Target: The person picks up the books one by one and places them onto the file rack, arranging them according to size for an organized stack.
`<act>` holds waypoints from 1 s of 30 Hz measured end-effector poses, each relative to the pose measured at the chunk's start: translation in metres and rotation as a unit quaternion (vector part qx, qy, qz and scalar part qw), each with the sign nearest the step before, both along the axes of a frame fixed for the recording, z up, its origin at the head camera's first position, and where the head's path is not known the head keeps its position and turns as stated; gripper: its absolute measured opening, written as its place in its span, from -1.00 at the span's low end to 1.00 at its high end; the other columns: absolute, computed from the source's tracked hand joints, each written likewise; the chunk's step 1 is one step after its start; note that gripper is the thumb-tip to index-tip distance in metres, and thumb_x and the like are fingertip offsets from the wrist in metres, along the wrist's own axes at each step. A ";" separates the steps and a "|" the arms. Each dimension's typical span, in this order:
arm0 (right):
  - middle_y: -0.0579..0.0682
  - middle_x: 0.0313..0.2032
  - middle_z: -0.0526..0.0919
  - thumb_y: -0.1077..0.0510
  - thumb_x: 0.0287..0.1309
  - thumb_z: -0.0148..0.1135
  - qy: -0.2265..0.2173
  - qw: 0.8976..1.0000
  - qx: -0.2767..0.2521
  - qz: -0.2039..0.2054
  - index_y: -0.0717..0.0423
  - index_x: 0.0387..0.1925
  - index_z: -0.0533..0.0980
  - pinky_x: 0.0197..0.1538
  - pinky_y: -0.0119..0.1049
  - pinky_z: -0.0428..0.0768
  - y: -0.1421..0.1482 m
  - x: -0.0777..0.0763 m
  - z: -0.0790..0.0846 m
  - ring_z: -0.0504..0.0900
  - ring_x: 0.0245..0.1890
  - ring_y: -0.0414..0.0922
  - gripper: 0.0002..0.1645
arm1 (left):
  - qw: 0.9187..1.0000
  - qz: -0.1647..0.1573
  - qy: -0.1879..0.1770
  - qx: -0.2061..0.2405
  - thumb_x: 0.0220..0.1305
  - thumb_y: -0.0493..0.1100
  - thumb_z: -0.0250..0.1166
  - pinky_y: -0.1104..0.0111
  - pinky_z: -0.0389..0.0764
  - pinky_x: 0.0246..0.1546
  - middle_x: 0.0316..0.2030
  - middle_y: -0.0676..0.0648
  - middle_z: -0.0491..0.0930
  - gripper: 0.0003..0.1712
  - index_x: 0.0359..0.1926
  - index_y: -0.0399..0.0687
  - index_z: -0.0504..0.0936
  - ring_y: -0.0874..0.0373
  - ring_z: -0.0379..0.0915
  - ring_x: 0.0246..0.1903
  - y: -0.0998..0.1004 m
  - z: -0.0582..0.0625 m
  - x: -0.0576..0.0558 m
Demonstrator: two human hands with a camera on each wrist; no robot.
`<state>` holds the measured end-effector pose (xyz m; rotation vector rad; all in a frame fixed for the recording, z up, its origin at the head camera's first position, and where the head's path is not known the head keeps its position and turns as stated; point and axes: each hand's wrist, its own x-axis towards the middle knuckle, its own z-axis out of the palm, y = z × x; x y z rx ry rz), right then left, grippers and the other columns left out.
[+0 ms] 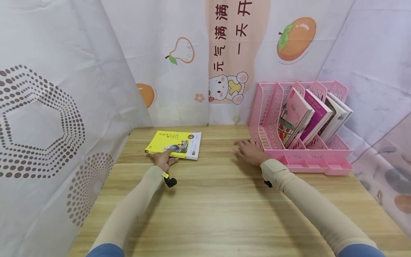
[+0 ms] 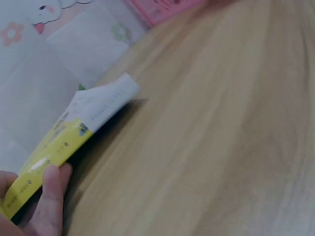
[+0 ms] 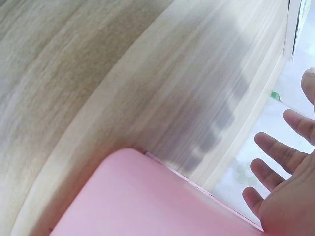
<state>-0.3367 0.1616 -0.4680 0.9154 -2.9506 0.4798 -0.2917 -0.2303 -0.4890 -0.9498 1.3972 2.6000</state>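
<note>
A yellow book (image 1: 173, 143) with a white strip along its right side lies near the table's back left corner. My left hand (image 1: 163, 160) holds it by the near left part. The left wrist view shows a finger against the spine of the yellow book (image 2: 48, 160) and dark shadow under that edge, which looks slightly raised. My right hand (image 1: 250, 152) hovers just left of the pink book rack (image 1: 313, 154), its fingers spread and holding nothing. In the right wrist view, the rack's smooth pink side (image 3: 147, 196) is close below the fingers (image 3: 278, 150).
The rack at the back right holds several upright books, among them a pink book (image 1: 297, 107) and a purple book (image 1: 316, 113). Low pink trays (image 1: 338, 164) run along its front. Printed curtains (image 1: 179, 89) hang behind and beside the wooden table (image 1: 205, 207).
</note>
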 end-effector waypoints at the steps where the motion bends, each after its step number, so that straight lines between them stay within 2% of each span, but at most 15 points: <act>1: 0.31 0.28 0.48 -0.14 0.54 0.06 0.002 1.000 0.004 0.001 0.15 0.36 0.42 0.24 0.44 0.15 0.000 0.000 -0.001 0.30 0.29 0.36 -0.41 | 1.000 0.005 0.006 0.020 0.47 -0.29 0.26 0.14 0.66 0.03 0.42 -0.26 0.33 0.32 0.52 0.41 -0.73 -0.14 0.70 -0.06 -0.001 -0.001 0.000; 4: 0.28 0.29 0.48 -0.16 0.55 0.04 0.005 1.000 0.007 0.003 0.12 0.36 0.43 0.23 0.42 0.17 -0.002 0.001 -0.003 0.31 0.28 0.34 -0.41 | 0.998 0.013 0.029 0.061 0.49 -0.35 0.20 0.13 0.67 0.01 0.44 -0.23 0.29 0.17 0.57 0.46 -0.50 -0.18 0.63 0.08 -0.006 -0.005 -0.002; 6: 0.27 0.29 0.49 -0.17 0.55 0.04 0.005 1.000 0.005 0.003 0.10 0.36 0.44 0.22 0.41 0.17 -0.002 0.001 -0.003 0.32 0.27 0.33 -0.41 | 0.997 0.017 0.037 0.071 0.48 -0.36 0.21 0.12 0.70 -0.05 0.43 -0.24 0.29 0.13 0.56 0.50 -0.41 -0.19 0.65 0.04 -0.010 -0.007 -0.002; 9: 0.28 0.28 0.50 -0.17 0.55 0.04 0.004 1.000 0.002 0.007 0.10 0.35 0.44 0.20 0.40 0.18 -0.003 0.001 -0.003 0.32 0.26 0.33 -0.41 | 0.997 0.016 0.043 0.055 0.46 -0.35 0.24 0.21 0.75 -0.24 0.41 -0.26 0.31 0.18 0.52 0.60 -0.44 -0.12 0.75 -0.22 -0.017 -0.010 0.000; 11: 0.28 0.28 0.50 -0.18 0.55 0.04 0.006 1.000 0.005 0.011 0.10 0.35 0.44 0.19 0.38 0.20 -0.003 0.000 -0.003 0.32 0.25 0.33 -0.40 | 0.998 0.015 0.054 0.035 0.45 -0.33 0.27 0.31 0.73 -0.44 0.38 -0.27 0.34 0.21 0.51 0.63 -0.47 -0.02 0.74 -0.43 -0.020 -0.012 0.001; 13: 0.27 0.27 0.51 -0.19 0.55 0.03 0.010 1.000 0.012 0.011 0.09 0.35 0.44 0.17 0.35 0.21 -0.002 -0.001 -0.002 0.34 0.24 0.32 -0.41 | 0.997 0.005 0.075 0.016 0.45 -0.32 0.28 0.39 0.65 -0.60 0.35 -0.26 0.37 0.22 0.51 0.61 -0.48 0.01 0.71 -0.54 -0.021 -0.013 0.002; 16: 0.25 0.27 0.52 -0.20 0.55 0.03 0.014 1.000 0.019 0.007 0.07 0.36 0.44 0.17 0.31 0.22 -0.002 -0.001 -0.001 0.35 0.23 0.30 -0.41 | 0.994 -0.005 0.109 0.010 0.44 -0.32 0.29 0.45 0.48 -0.76 0.24 -0.23 0.48 0.12 0.50 0.57 -0.34 0.04 0.69 -0.58 -0.020 -0.013 0.002; 19: 0.23 0.28 0.53 -0.20 0.54 0.04 0.008 1.000 0.016 0.002 0.06 0.37 0.44 0.19 0.30 0.18 -0.004 -0.002 0.001 0.35 0.25 0.29 -0.40 | 0.989 -0.016 0.144 0.021 0.42 -0.34 0.30 0.47 0.36 -0.82 0.03 -0.20 0.67 -0.05 0.40 0.46 -0.15 0.04 0.70 -0.58 -0.018 -0.010 0.000; 23: 0.22 0.25 0.55 -0.21 0.54 0.03 -0.003 1.000 0.000 -0.007 0.09 0.38 0.42 0.22 0.34 0.13 -0.006 -0.002 0.003 0.34 0.26 0.29 -0.38 | 0.980 -0.041 0.192 0.028 0.43 -0.37 0.28 0.49 0.30 -0.86 -0.18 -0.16 0.77 -0.16 0.32 0.38 -0.08 0.05 0.71 -0.58 -0.015 -0.005 0.002; 27: 0.22 0.20 0.59 -0.23 0.56 -0.01 -0.025 0.999 -0.030 -0.018 0.14 0.37 0.41 0.24 0.35 0.12 -0.009 -0.002 0.003 0.34 0.24 0.27 -0.35 | 0.971 -0.072 0.225 0.026 0.45 -0.37 0.26 0.51 0.33 -0.87 -0.22 -0.15 0.78 -0.20 0.30 0.36 -0.06 0.03 0.73 -0.57 -0.011 -0.001 0.005; 30: 0.24 0.18 0.61 -0.23 0.60 -0.10 -0.050 0.996 -0.065 -0.023 0.20 0.36 0.42 0.30 0.30 0.21 -0.013 -0.002 0.003 0.40 0.25 0.26 -0.33 | 0.963 -0.102 0.248 0.022 0.47 -0.36 0.24 0.51 0.36 -0.86 -0.18 -0.15 0.77 -0.24 0.30 0.37 -0.03 0.02 0.73 -0.56 -0.007 -0.001 0.006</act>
